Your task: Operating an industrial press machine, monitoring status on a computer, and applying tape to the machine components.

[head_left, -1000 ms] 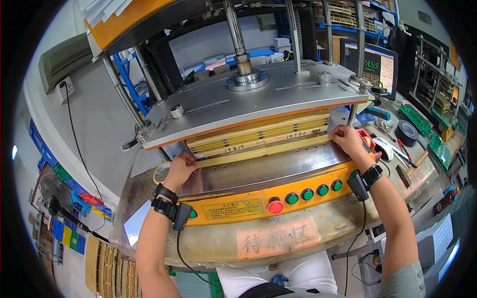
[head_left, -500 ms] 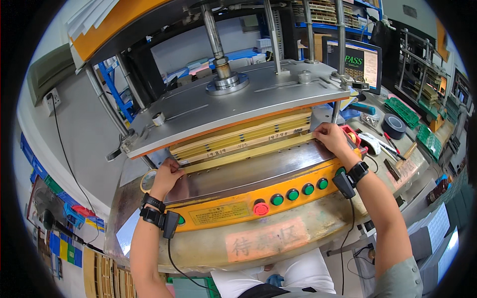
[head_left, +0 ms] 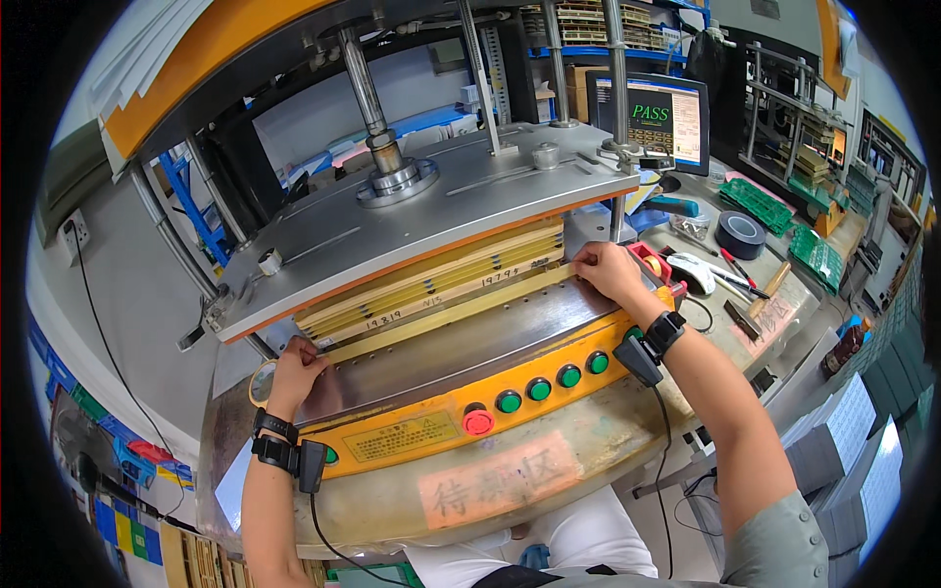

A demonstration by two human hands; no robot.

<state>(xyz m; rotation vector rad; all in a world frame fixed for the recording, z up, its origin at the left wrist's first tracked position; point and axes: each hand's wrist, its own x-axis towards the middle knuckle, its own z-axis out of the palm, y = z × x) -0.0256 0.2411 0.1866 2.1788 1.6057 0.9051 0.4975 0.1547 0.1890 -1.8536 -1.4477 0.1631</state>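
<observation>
A layered fixture of pale yellow boards sits in a bench press, between the grey upper plate and the shiny metal bed. Its lowest board juts out along the front. My left hand is closed, with its fingertips at the board's left end. At the opposite end, my right hand pinches the board's right corner between bent fingers. The fingertips of both hands are partly hidden. Each wrist wears black straps with a small cabled device.
Along the orange front panel run several green buttons and a red knob. To the right lie a roll of black tape, a white mouse, pens and green circuit boards. A monitor stands behind them.
The view has swung to the right, so the press sits further left in the picture. Both hands keep to the two ends of the fixture, with no clear shift of the board.
</observation>
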